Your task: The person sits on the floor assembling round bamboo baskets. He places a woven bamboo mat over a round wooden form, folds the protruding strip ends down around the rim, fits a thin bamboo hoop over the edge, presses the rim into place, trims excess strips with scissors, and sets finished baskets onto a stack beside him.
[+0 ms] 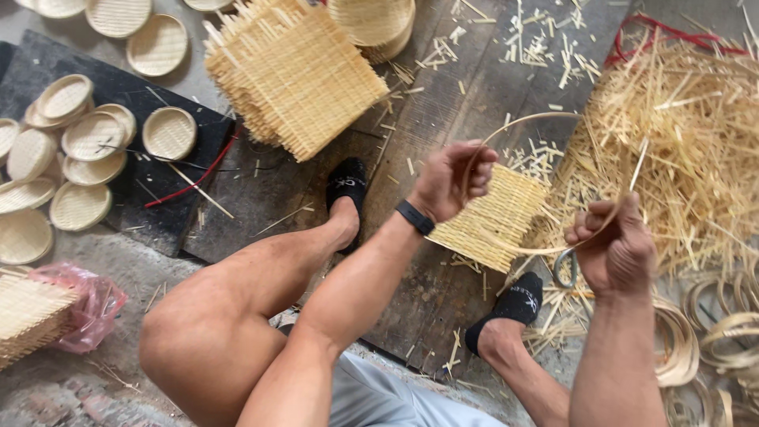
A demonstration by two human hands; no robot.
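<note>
left grip (452, 180): closed around one end of the thin bamboo hoop strip (518, 119), above the square woven mat (496, 215) on the floor | right grip (613, 245): closed on other end, plus metal scissors (564, 267) | risk: springy strip may slip out or crack if I bend it tighter

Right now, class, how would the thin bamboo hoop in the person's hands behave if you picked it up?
The hoop is probably springy, since the left hand and right hand bend it into a curve. It looks light, being one thin strip. Let go, it might spring open.
</note>
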